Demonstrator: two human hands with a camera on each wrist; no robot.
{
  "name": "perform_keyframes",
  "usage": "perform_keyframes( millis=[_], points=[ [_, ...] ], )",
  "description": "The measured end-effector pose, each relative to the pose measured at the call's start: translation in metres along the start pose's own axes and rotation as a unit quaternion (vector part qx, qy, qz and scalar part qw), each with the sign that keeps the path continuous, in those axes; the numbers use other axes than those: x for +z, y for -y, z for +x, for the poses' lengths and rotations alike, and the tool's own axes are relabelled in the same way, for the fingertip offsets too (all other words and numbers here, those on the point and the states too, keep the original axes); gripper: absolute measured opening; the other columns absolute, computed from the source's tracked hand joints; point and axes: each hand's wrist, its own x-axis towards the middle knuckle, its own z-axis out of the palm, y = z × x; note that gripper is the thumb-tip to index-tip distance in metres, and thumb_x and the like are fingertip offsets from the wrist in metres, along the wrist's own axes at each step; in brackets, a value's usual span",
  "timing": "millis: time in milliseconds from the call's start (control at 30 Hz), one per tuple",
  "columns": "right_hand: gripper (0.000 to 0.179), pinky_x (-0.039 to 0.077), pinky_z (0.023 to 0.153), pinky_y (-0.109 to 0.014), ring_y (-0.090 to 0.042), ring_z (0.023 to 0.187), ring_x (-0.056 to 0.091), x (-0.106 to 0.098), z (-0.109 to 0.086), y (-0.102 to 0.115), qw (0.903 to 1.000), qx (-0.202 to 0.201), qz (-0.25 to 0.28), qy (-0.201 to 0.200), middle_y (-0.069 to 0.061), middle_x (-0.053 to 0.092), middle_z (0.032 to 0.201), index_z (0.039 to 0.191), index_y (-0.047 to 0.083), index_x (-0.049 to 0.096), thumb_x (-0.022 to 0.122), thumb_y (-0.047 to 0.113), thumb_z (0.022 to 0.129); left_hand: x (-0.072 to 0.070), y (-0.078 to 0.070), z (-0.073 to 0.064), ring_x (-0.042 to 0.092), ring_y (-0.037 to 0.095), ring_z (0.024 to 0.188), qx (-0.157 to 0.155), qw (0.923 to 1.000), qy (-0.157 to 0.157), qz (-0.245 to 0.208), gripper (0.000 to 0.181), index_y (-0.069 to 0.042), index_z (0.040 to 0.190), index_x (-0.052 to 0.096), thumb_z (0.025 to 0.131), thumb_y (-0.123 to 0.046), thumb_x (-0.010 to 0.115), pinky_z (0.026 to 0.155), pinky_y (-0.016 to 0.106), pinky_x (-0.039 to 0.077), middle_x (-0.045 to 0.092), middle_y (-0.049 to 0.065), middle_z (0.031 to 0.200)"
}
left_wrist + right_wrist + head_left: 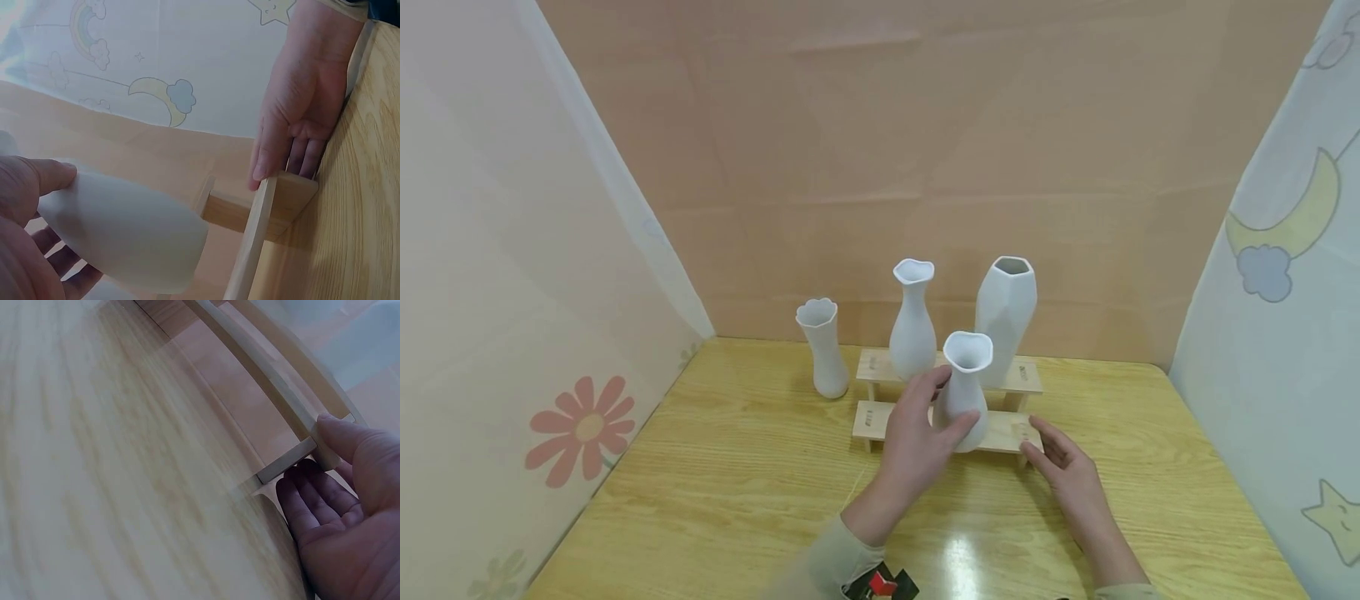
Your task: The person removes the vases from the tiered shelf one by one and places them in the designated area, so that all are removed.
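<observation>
My left hand grips a white vase with a wavy rim, thumb on one side and fingers round the other. In the left wrist view a gap shows between the base of this vase and the lower board of a wooden two-step stand. My right hand holds the right end of the stand's lower step. In the right wrist view the thumb of that hand lies on the board's end, with fingers curled beneath, beside the leg.
On the upper step stand a slim-necked white vase and a taller faceted white vase. Left of the stand, a white vase with a scalloped rim is on the wooden table. Cloth walls enclose the back and sides.
</observation>
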Motion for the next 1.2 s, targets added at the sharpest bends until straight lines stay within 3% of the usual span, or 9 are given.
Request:
perform_keyframes(
  millis=[167, 633, 833, 1200],
  points=[
    [0.082, 0.027, 0.126, -0.049, -0.039, 0.166, 0.022, 0.000, 0.000, 0.001, 1.0000, -0.009, 0.001, 0.000, -0.011, 0.020, 0.181, 0.173, 0.016, 0.037, 0.071, 0.051, 0.107, -0.019, 0.004, -0.005, 0.064, 0.022, 0.128, 0.007, 0.9998, -0.006, -0.016, 0.057, -0.011, 0.144, 0.065, 0.094, -0.011, 0.090, 0.108, 0.052, 0.056, 0.065, 0.003, 0.142],
    [0.082, 0.029, 0.125, -0.049, -0.039, 0.165, 0.024, 0.001, -0.001, 0.000, 0.9999, -0.012, -0.001, 0.004, -0.012, 0.021, 0.181, 0.173, 0.016, 0.036, 0.070, 0.051, 0.108, -0.081, 0.017, -0.020, 0.064, 0.025, 0.130, -0.025, 0.9987, -0.044, -0.010, 0.056, -0.014, 0.143, 0.063, 0.094, -0.008, 0.090, 0.112, 0.055, 0.053, 0.066, 0.001, 0.137],
    [0.082, 0.027, 0.126, -0.052, -0.042, 0.165, 0.021, 0.000, -0.002, 0.001, 0.9999, -0.010, 0.000, 0.005, -0.014, 0.018, 0.181, 0.174, 0.016, 0.035, 0.070, 0.050, 0.108, -0.103, 0.027, -0.021, 0.063, 0.027, 0.132, -0.025, 0.9971, -0.070, 0.018, 0.058, -0.011, 0.143, 0.063, 0.093, -0.005, 0.090, 0.113, 0.053, 0.053, 0.065, 0.005, 0.140],
    [0.083, 0.028, 0.125, -0.051, -0.041, 0.165, 0.022, 0.001, 0.000, 0.000, 0.9999, -0.015, -0.001, 0.007, -0.013, 0.020, 0.181, 0.174, 0.016, 0.036, 0.069, 0.053, 0.108, -0.144, 0.047, -0.024, 0.061, 0.034, 0.134, -0.074, 0.9893, -0.112, 0.057, 0.061, -0.003, 0.148, 0.060, 0.095, -0.008, 0.089, 0.114, 0.054, 0.051, 0.063, 0.014, 0.143]
  ],
)
